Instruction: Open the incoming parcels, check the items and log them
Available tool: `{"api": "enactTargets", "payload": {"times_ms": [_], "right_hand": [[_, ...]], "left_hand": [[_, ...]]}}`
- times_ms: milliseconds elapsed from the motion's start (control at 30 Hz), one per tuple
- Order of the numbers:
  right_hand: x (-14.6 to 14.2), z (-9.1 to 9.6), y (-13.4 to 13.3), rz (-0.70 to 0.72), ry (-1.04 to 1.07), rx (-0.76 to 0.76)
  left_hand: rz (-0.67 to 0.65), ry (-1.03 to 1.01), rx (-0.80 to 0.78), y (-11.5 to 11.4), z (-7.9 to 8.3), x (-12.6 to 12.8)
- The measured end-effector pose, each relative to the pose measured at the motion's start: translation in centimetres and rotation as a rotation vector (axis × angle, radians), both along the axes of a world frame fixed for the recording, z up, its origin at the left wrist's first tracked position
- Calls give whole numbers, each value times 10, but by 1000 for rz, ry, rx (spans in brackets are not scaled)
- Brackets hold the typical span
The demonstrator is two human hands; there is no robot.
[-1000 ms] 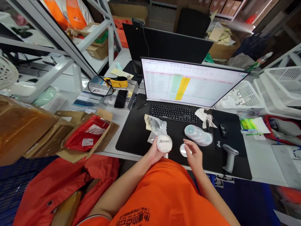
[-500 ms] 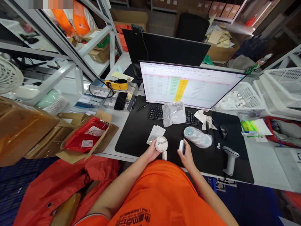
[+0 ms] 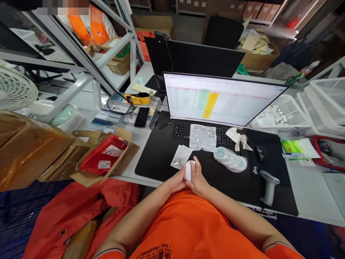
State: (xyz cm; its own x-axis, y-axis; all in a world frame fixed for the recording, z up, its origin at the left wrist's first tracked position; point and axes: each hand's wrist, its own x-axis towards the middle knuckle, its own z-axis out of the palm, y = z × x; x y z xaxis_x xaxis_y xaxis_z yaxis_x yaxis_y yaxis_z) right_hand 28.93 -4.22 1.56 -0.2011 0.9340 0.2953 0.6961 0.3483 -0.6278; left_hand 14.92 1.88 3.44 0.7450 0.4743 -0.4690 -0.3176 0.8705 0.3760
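Observation:
Close in front of my body, at the desk's near side, my left hand (image 3: 178, 181) and my right hand (image 3: 198, 180) are brought together around a small round white jar (image 3: 188, 171). Both are closed on it, palms facing, and they hide much of it. Just beyond lies a clear plastic packet (image 3: 181, 157) with printing. A larger clear bag (image 3: 202, 137) rests partly over the keyboard (image 3: 181, 130). To the right, a row of round white containers in clear wrap (image 3: 230, 159) lies on the black desk mat (image 3: 159, 158).
A large monitor (image 3: 223, 99) stands behind the keyboard. Rightward are a crumpled tissue (image 3: 238, 138), a mouse (image 3: 260, 153), a barcode scanner (image 3: 268, 189) and white baskets (image 3: 293, 111). Leftward are a phone (image 3: 142, 117) and an open carton (image 3: 132, 151) with a red package (image 3: 104, 153).
My right hand has moved left with the small white piece it held and met my left hand at the jar. The jar's printed top is now hidden. The bag on the keyboard lies flatter.

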Motion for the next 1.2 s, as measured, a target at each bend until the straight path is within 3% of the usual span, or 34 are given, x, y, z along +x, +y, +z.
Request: {"api": "enactTargets", "payload": {"times_ms": [133, 233, 333, 467, 567, 700, 867, 1033, 1133, 1200], "right_hand": [[-9, -3, 4, -50, -117, 26], [-1, -4, 11, 12, -140, -173], [35, 1, 25, 73, -106, -300], [108, 8, 51, -248, -262, -370], [150, 5, 66, -350, -353, -457], [172, -7, 80, -385, -463, -576], [178, -10, 92, -394, -585, -685], [182, 20, 72, -444, -557, -565], [155, 44, 47, -559, -255, -256], [120, 55, 31, -614, -25, -33]], "left_hand": [[39, 51, -45, 0, 1, -1], [96, 142, -111, -1, -4, 6], [152, 361, -40, 6, -17, 6], [342, 724, 192, 38, -35, -25], [468, 898, 266, 63, -39, -59], [484, 1012, 363, 71, -31, -83], [435, 1073, 466, 60, -25, -79], [396, 1056, 563, 41, -23, -52], [297, 800, 570, 24, -17, -12], [200, 517, 466, 11, -9, 18]]}}
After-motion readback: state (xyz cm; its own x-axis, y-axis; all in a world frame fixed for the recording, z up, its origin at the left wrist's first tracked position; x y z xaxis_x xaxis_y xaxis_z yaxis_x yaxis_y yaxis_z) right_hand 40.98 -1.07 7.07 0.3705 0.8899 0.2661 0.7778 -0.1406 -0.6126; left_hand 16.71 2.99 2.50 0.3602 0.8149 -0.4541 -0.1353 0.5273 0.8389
